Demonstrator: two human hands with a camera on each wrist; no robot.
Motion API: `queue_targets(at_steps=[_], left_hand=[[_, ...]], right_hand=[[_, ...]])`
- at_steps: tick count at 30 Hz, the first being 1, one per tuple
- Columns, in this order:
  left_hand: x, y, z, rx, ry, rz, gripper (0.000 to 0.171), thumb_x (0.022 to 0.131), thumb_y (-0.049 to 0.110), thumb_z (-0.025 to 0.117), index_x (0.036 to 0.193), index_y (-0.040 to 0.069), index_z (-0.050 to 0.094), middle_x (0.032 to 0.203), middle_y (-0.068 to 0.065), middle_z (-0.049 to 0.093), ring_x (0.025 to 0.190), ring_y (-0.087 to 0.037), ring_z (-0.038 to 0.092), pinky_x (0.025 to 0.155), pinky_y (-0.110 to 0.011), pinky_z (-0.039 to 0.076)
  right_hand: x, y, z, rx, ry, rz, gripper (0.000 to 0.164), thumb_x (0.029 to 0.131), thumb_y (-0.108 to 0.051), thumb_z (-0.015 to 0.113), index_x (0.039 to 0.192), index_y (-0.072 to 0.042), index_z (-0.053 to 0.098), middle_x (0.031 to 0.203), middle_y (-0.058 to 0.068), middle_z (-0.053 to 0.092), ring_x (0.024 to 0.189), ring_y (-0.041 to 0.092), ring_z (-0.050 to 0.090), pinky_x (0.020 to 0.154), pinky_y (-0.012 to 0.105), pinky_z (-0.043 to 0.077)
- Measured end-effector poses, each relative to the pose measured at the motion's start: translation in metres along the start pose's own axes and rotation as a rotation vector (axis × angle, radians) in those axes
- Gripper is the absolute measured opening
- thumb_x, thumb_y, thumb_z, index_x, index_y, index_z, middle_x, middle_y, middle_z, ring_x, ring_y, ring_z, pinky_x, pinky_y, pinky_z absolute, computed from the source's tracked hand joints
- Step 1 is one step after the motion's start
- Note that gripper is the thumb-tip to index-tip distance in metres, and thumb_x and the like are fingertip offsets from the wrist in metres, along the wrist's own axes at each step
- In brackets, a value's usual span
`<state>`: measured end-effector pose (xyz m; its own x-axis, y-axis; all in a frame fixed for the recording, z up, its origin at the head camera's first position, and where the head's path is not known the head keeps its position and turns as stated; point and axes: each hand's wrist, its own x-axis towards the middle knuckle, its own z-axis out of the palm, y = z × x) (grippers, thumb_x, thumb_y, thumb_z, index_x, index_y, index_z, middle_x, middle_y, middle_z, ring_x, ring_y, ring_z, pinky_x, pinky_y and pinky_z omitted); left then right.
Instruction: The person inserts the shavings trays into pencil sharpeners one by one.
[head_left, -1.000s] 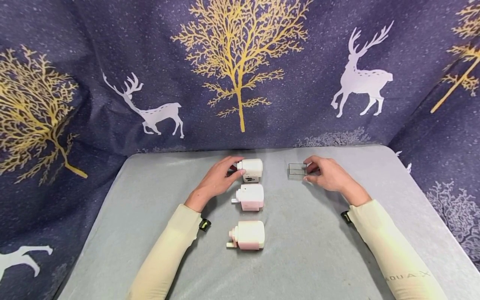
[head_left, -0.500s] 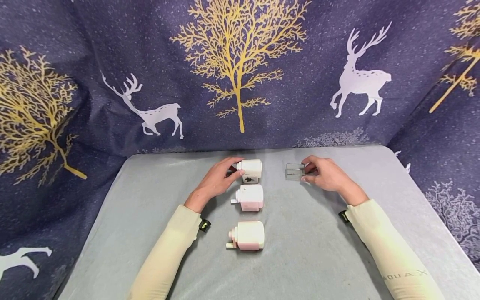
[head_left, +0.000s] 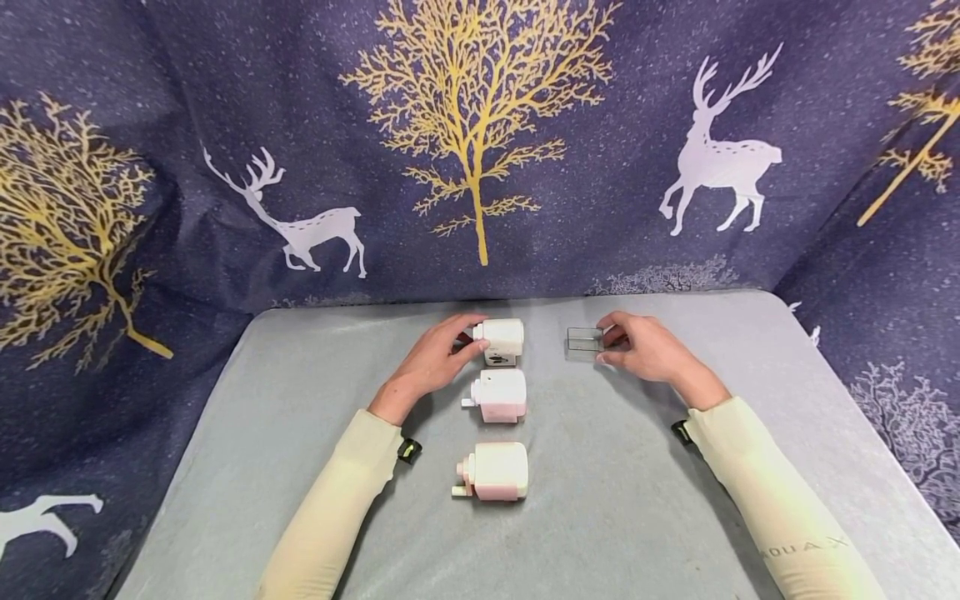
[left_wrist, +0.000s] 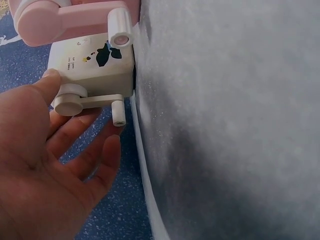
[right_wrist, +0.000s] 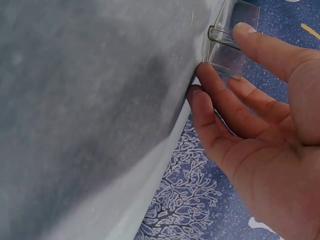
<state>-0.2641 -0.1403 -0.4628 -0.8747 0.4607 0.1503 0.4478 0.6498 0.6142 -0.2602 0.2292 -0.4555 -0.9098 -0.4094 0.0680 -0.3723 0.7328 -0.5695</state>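
Note:
Near the far edge of the table, my left hand (head_left: 438, 358) grips a cream crank pencil sharpener (head_left: 504, 336) between thumb and fingers. Its crank (left_wrist: 118, 113) points toward my palm in the left wrist view, and a dark green print marks one side. To the right, my right hand (head_left: 651, 348) pinches a clear plastic shavings drawer (head_left: 584, 340) by its right end, thumb on one side and fingers on the other. In the right wrist view the drawer (right_wrist: 245, 55) lies close over the tabletop, its far part cut off by the frame.
Two more crank sharpeners stand nearer to me: a white and pink one (head_left: 502, 395) close to the held sharpener, and a cream and pink one (head_left: 501, 472) closer still. A dark blue patterned cloth (head_left: 420, 225) hangs behind the grey table (head_left: 615, 500).
My right hand has slid slightly left with the clear drawer, toward the cream sharpener. My left hand and the sharpeners have stayed in place.

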Motion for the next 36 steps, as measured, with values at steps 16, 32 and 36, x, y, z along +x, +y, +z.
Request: queue_targets(at_steps=[16,32,36], left_hand=[[0.000,0.000,0.001,-0.016,0.008,-0.010,0.054,0.098,0.050,0.051,0.146,0.024,0.047,0.136,0.009,0.051,0.104,-0.007,0.056,0.088,-0.034,0.050],[-0.001,-0.001,0.003,-0.028,0.028,0.007,0.051,0.098,0.047,0.053,0.144,0.026,0.048,0.134,0.007,0.053,0.104,-0.010,0.058,0.087,-0.036,0.051],[-0.001,0.000,0.003,-0.024,0.031,0.003,0.049,0.098,0.047,0.053,0.144,0.029,0.048,0.134,0.008,0.052,0.104,-0.009,0.057,0.086,-0.035,0.051]], right_hand=[[0.005,-0.009,0.003,0.027,-0.006,-0.027,0.050,0.079,-0.016,0.081,0.122,0.000,0.060,0.101,0.011,0.070,0.093,0.026,0.066,0.086,0.046,0.051],[0.008,-0.014,0.008,0.021,-0.014,-0.052,0.050,0.079,-0.016,0.081,0.122,0.000,0.061,0.100,0.011,0.071,0.092,0.025,0.066,0.087,0.045,0.051],[0.010,-0.016,0.009,0.008,-0.014,-0.052,0.050,0.079,-0.017,0.081,0.122,0.000,0.061,0.100,0.010,0.071,0.091,0.024,0.066,0.087,0.044,0.051]])
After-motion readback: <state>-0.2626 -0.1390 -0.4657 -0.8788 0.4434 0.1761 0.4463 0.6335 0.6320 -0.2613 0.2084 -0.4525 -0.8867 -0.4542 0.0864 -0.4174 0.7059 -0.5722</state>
